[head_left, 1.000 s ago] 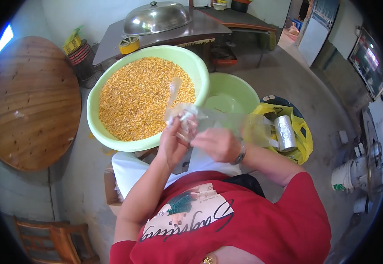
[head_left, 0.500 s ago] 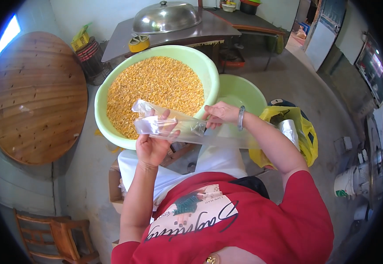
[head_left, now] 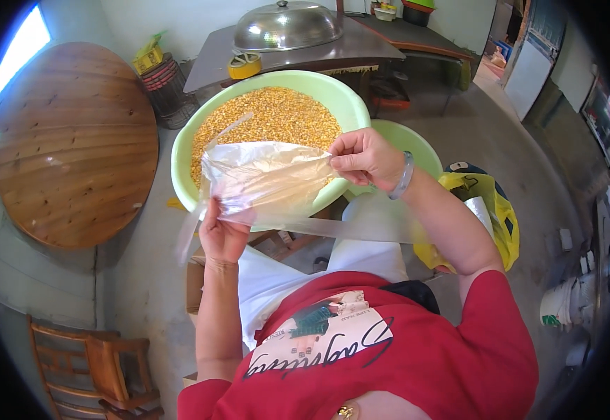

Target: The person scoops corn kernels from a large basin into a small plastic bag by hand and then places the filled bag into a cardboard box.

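A clear plastic bag (head_left: 270, 175) is stretched between my two hands, above the near part of a pale green basin (head_left: 353, 105). Kernels of yellow corn (head_left: 270, 112) fill much of that basin. My left hand (head_left: 225, 232) grips the lower left side of the bag, its fingers partly behind the film. At the bag's upper right edge, my right hand (head_left: 368, 162) pinches the plastic between thumb and fingers. A loose strip of the film trails right under my right forearm, across my lap.
A second green basin (head_left: 406, 143) stands right of the first. Beyond it is a yellow plastic bag (head_left: 504, 217) holding a white roll (head_left: 482, 213). A round wooden tabletop (head_left: 74, 147) leans at left, above a wooden chair (head_left: 102, 364). The dark table (head_left: 371, 50) carries a metal dome lid (head_left: 287, 28) and yellow tape (head_left: 244, 66).
The bag has been spread wider and flatter. My right hand rose to its upper edge, and my left hand closed on its lower left side. The whole view shifted slightly.
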A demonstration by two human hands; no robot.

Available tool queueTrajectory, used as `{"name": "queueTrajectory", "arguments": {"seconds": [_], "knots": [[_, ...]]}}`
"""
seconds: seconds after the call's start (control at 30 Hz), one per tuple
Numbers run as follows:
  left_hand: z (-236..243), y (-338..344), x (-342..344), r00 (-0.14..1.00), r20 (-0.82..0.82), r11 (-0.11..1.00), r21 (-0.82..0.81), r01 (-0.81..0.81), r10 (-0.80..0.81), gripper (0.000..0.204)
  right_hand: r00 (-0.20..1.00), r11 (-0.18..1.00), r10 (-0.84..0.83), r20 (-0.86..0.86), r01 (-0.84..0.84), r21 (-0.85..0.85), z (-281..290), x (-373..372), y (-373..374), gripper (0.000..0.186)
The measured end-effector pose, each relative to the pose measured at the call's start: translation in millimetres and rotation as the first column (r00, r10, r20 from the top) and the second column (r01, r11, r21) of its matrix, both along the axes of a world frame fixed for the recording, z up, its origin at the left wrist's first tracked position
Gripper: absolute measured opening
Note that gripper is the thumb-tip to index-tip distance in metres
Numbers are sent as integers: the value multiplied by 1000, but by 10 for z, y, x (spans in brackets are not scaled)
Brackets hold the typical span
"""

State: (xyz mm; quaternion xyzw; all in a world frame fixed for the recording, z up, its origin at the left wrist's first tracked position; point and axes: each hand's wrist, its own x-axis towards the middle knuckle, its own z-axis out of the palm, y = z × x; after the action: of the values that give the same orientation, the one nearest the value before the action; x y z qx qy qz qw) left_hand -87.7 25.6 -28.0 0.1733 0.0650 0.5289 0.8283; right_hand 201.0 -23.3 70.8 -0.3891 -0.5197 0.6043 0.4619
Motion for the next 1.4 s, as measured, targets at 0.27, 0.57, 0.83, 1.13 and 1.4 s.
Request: {"name": "queueTrajectory", "arguments": {"seconds": [0.27,0.57,0.83,1.13,1.4], "knots": [[-403,-159,-451,758,-645,965,-125,-231,98,23,999,992,16,-44,-21,-122,-136,44,26,13],[821,-300,214,43,-334,314,919,240,942,57,981,982,181,69,-176,-70,-140,-169,74,13],[525,-86,840,469,-823,733,529,428,321,14,956,975,220,195,-213,-55,-115,41,12,16],[501,-278,970,668,-743,946,189,263,-37,4,979,980,190,68,-184,-77,-244,122,-81,10],[408,-344,972,640,-765,938,164,304,-74,8,982,973,189,-1,-187,-132,-245,96,-124,7]]}}
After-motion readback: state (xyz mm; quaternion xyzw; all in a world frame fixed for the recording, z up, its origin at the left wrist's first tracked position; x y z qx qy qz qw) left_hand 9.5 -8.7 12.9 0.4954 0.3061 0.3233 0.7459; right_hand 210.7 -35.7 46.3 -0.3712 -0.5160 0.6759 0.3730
